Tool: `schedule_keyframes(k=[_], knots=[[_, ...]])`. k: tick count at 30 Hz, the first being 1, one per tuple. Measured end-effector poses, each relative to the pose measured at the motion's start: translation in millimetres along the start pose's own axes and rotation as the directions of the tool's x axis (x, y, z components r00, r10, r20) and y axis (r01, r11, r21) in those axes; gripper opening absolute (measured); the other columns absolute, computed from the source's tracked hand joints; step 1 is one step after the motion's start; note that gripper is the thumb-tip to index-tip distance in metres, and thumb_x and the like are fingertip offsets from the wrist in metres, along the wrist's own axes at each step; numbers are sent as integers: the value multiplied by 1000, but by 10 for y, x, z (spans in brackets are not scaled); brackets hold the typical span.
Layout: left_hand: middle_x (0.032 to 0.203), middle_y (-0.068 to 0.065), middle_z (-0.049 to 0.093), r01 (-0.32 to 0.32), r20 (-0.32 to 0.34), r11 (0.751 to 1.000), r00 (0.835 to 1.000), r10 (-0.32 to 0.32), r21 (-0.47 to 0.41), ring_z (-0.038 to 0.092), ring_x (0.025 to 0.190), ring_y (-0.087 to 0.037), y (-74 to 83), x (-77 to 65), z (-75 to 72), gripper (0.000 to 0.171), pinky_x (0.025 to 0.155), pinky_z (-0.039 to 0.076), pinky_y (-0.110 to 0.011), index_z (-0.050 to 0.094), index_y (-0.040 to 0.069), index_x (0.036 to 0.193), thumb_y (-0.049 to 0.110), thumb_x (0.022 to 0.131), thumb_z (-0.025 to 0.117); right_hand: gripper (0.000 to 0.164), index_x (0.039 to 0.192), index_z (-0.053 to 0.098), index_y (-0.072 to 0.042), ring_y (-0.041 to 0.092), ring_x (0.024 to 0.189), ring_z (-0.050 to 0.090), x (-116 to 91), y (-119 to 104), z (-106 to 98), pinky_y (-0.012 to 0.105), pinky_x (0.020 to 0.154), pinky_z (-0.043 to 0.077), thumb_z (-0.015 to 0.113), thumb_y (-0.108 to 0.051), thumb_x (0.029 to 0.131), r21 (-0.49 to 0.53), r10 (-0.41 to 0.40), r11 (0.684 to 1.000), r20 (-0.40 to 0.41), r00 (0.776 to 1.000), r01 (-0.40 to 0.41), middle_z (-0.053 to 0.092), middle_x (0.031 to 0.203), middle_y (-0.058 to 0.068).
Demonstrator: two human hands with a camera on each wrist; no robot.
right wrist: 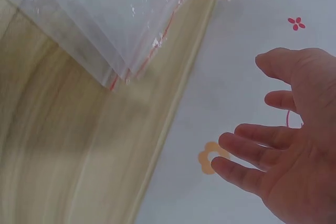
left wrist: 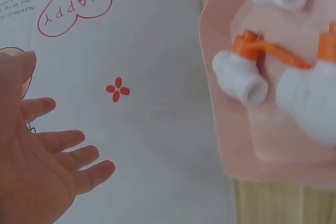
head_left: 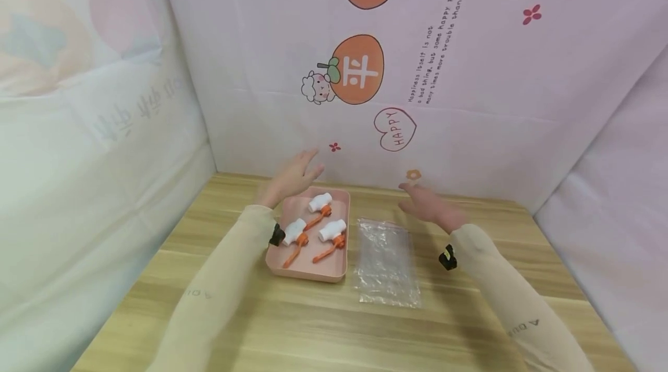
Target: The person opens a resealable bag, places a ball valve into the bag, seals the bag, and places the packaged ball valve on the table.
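Valves [head_left: 332, 230] number three in one tray [head_left: 313, 273], several clear bags [head_left: 386, 265] beside it.

The surface [head_left: 292, 325] is pale yellowish wood with a darker grain running mostly from side to side. A shallow pink tray [head_left: 308, 274] with rounded corners lies flat on it, near the far edge. Just to the tray's right lie several clear plastic bags [head_left: 386, 262], overlapping and slightly fanned, with red lines along their far ends.
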State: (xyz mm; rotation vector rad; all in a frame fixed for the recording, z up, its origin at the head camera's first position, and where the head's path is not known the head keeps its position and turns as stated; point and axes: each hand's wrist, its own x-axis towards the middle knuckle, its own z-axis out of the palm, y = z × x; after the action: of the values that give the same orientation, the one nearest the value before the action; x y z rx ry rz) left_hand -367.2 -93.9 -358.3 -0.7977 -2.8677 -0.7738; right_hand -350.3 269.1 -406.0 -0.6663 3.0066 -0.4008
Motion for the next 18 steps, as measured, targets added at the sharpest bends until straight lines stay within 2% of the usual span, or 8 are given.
schedule_keyframes(k=[3,7,10,14,18], knots=[[153,-7,21,-13,-12,997,1000,12,-79,18,140,-23,-10,-52,117,71,113,17,-42,18,14,148,59,94,28,58,139,34,0,43,124,39,4,-13,81,55,103,30,53,-28,92,40,6,999,1,1000,-6,44,135,25],[152,-4,22,19,10,986,1000,-18,-166,20,139,-22,-9,-137,244,71,112,19,-43,19,19,148,61,92,31,55,137,37,0,40,122,43,-13,-35,179,53,102,32,53,-29,93,75,4,997,-7,1000,-3,44,136,23],[152,-2,23,46,14,980,999,-44,-193,21,139,-21,18,-193,301,69,112,20,-43,20,20,148,59,92,33,53,136,39,1,40,117,48,-34,-40,248,53,98,37,52,-28,93,92,4,996,-10,1000,-4,46,134,22],[151,-5,27,31,-27,979,999,-37,-203,25,138,-23,66,-227,364,63,111,22,-42,24,16,147,51,96,37,49,133,44,-1,36,111,53,-45,-27,347,52,94,41,52,-29,94,99,20,995,-6,1000,-19,50,131,18],[146,-6,37,54,-51,980,997,-65,-191,38,131,-24,100,-265,438,63,106,32,-44,27,19,146,53,94,39,44,127,50,1,36,110,53,-30,-23,457,51,94,41,54,-28,93,87,-5,996,-2,1000,5,55,124,18]])
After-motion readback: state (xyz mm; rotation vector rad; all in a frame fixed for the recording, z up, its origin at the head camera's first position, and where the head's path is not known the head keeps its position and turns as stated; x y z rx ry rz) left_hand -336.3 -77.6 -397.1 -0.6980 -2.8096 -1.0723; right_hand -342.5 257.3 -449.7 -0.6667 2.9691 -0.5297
